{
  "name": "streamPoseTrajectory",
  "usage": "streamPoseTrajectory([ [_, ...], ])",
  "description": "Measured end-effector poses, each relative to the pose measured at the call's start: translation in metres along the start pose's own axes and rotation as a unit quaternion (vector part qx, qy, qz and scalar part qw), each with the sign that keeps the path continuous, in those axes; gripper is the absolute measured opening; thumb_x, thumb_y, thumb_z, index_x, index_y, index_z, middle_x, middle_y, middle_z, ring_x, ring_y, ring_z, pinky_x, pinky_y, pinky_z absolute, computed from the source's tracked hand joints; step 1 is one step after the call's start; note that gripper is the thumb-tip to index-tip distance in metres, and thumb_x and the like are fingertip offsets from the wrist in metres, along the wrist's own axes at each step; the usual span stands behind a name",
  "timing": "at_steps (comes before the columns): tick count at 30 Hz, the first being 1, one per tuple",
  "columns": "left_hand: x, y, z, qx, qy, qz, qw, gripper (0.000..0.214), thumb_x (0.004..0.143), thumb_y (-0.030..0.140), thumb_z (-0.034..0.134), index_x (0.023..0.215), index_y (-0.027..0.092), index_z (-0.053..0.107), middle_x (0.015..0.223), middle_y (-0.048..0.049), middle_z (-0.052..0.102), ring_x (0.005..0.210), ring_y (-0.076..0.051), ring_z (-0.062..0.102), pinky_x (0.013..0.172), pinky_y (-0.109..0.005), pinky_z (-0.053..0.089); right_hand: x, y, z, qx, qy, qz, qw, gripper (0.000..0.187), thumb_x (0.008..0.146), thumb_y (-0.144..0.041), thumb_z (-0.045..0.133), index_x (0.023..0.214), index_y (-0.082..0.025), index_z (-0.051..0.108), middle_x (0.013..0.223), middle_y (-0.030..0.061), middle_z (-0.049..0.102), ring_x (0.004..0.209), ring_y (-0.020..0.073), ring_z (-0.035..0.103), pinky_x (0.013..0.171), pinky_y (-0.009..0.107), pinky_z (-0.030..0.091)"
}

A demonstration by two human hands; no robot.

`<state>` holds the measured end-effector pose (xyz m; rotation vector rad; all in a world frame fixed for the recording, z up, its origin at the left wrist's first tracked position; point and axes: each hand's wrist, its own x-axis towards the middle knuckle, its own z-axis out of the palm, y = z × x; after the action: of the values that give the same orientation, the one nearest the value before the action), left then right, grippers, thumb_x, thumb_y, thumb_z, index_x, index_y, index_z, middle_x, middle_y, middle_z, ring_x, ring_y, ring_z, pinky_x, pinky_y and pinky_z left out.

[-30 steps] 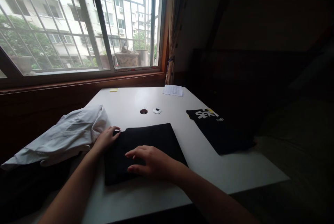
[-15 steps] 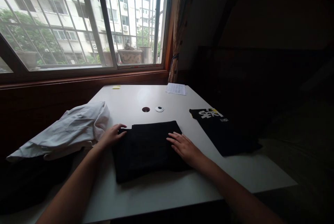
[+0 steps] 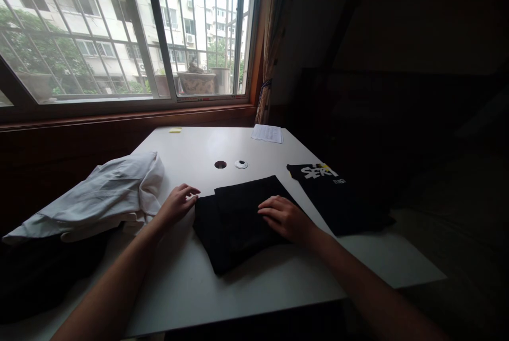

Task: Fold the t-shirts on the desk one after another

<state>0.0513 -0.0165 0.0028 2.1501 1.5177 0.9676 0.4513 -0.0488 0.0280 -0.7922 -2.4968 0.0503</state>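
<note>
A folded black garment [image 3: 242,224] lies turned at an angle on the white table [image 3: 191,298]; its exact kind does not show. At its far left corner is my left hand [image 3: 181,203], fingers loosely stretched and their tips at the cloth edge. My right hand [image 3: 284,219] rests on the right part of the garment, palm down with the fingers extended. Neither hand grips anything. To the right lies a black T-shirt [image 3: 338,198] with white and yellow print.
White clothing [image 3: 103,192] is heaped at the left, on top of dark cloth [image 3: 51,272]. Toward the back are a round cable hole [image 3: 220,164], a white round cap [image 3: 240,164], papers [image 3: 267,133] and a yellow slip [image 3: 175,130]. A barred window [image 3: 119,33] stands behind the table.
The folded black garment has turned and shifted to the right, its left edge now slanting. My left hand has moved right along with it; my right hand stays on the cloth.
</note>
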Motion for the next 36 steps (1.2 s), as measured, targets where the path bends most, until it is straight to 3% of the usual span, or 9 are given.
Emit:
streamPoseTrajectory([
  [4, -0.001, 0.006, 0.001, 0.029, -0.007, 0.034, 0.999, 0.033, 0.092, 0.045, 0.055, 0.105, 0.023, 0.076, 0.103, -0.0085, 0.068, 0.095, -0.024, 0.063, 0.09, -0.04, 0.052, 0.025, -0.052, 0.021, 0.045, -0.041, -0.059, 0.996, 0.034, 0.089, -0.039, 0.074, 0.119, -0.023, 0.07, 0.115, 0.0084, 0.071, 0.105, 0.0241, 0.065, 0.097, 0.043, 0.053],
  [9, -0.003, 0.012, -0.002, 0.044, -0.031, 0.101, 0.993, 0.027, 0.095, 0.042, 0.056, 0.094, 0.025, 0.077, 0.101, -0.0082, 0.071, 0.097, -0.025, 0.058, 0.093, -0.04, 0.048, 0.034, -0.072, 0.033, 0.052, -0.067, -0.082, 0.993, 0.042, 0.085, -0.055, 0.076, 0.109, -0.021, 0.07, 0.107, 0.0079, 0.071, 0.095, 0.023, 0.065, 0.088, 0.038, 0.054],
  [14, -0.006, 0.024, -0.006, 0.02, -0.092, 0.158, 0.983, 0.029, 0.099, 0.043, 0.055, 0.092, 0.025, 0.076, 0.092, -0.007, 0.071, 0.093, -0.023, 0.059, 0.089, -0.036, 0.049, 0.026, -0.07, 0.03, 0.045, -0.078, -0.091, 0.992, 0.022, 0.087, -0.036, 0.075, 0.102, -0.021, 0.069, 0.102, 0.0061, 0.07, 0.091, 0.0214, 0.064, 0.084, 0.036, 0.053],
  [18, -0.007, 0.029, -0.007, 0.013, -0.128, 0.156, 0.979, 0.033, 0.1, 0.046, 0.053, 0.093, 0.024, 0.077, 0.084, -0.0066, 0.07, 0.087, -0.022, 0.06, 0.084, -0.035, 0.05, 0.02, -0.067, 0.034, 0.024, -0.071, -0.092, 0.993, 0.01, 0.088, -0.023, 0.069, 0.098, -0.022, 0.069, 0.096, 0.0051, 0.07, 0.085, 0.0201, 0.063, 0.081, 0.035, 0.053],
  [21, -0.006, 0.026, -0.005, 0.01, -0.115, 0.133, 0.984, 0.035, 0.1, 0.048, 0.051, 0.097, 0.024, 0.077, 0.086, -0.0066, 0.072, 0.088, -0.022, 0.062, 0.085, -0.035, 0.051, 0.02, -0.068, 0.037, 0.024, -0.04, -0.076, 0.996, 0.007, 0.089, -0.021, 0.066, 0.096, -0.022, 0.068, 0.094, 0.005, 0.069, 0.082, 0.0194, 0.063, 0.081, 0.036, 0.052],
  [29, 0.0, 0.004, 0.01, -0.025, -0.013, 0.038, 0.999, 0.035, 0.096, 0.047, 0.054, 0.111, 0.022, 0.073, 0.101, -0.0084, 0.069, 0.093, -0.023, 0.065, 0.085, -0.038, 0.055, 0.039, -0.087, 0.028, 0.048, 0.102, -0.04, 0.993, 0.009, 0.089, -0.019, 0.064, 0.098, -0.023, 0.064, 0.093, 0.0054, 0.068, 0.079, 0.0196, 0.061, 0.076, 0.037, 0.051],
  [36, 0.001, -0.016, 0.017, -0.069, -0.013, 0.017, 0.997, 0.035, 0.087, 0.035, 0.062, 0.119, 0.021, 0.067, 0.105, -0.009, 0.069, 0.097, -0.024, 0.067, 0.086, -0.041, 0.057, 0.063, -0.1, 0.024, 0.054, 0.191, -0.025, 0.98, 0.013, 0.087, -0.016, 0.064, 0.097, -0.023, 0.062, 0.09, 0.0045, 0.067, 0.08, 0.0197, 0.062, 0.073, 0.036, 0.052],
])
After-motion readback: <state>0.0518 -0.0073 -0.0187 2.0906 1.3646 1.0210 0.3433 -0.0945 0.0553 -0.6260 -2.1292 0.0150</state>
